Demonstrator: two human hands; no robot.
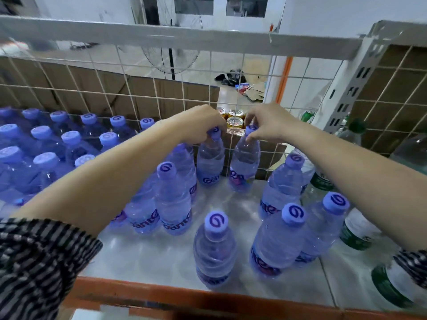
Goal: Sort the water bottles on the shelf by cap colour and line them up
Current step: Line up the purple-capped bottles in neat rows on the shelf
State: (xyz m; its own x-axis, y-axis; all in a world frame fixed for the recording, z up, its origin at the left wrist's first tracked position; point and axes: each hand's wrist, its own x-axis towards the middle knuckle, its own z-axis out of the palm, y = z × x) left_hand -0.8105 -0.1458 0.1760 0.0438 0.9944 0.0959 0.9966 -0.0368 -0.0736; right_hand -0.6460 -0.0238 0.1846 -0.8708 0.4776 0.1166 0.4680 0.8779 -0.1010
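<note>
Your left hand (203,124): fingers curled over the cap of one purple-capped bottle (210,161), far side of the shelf (143,257), just before the wire mesh (138,98). Your right hand (265,124): pinching the cap of the neighbouring bottle (245,165), just to its right. Step, likely: seating both in a far row. Next: bring the loose purple bottles (215,248) nearby into line, green-labelled bottles (355,229) kept right.

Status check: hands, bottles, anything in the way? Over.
Left hand grips cap of left rear bottle; right hand grips cap of right rear bottle. Both upright at back of shelf. Loose purple-cap bottles crowd the front; green-label bottles at right.
</note>
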